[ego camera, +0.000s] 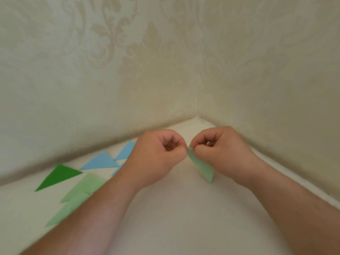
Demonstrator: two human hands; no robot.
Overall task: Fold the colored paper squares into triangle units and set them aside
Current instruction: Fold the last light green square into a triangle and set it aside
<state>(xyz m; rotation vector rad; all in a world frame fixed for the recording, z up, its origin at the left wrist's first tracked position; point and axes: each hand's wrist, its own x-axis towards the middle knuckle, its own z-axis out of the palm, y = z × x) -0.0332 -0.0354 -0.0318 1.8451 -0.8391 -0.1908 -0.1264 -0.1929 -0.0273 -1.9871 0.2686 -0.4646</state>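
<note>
Both hands meet at the frame's centre over the white desk [165,208]. The left hand [158,155] and right hand [222,153] each pinch the top corner of a light green paper piece [202,168], fingers curled tight. Folded triangles lie lower left: dark green [58,176], light green [82,188], blue [101,161].

Setting is looking like a room in a home, at an inside corner. Two walls [92,61] are meeting right of frame centre, both wearing cream wallpaper with a pale damask leaf pattern. A plain off-white surface [174,208] is filling the lower half of the frame and running up against both walls. Folded paper triangles [60,176], blue and green, are lying at lower left, suggesting hobby craft, not a workshop.
</note>
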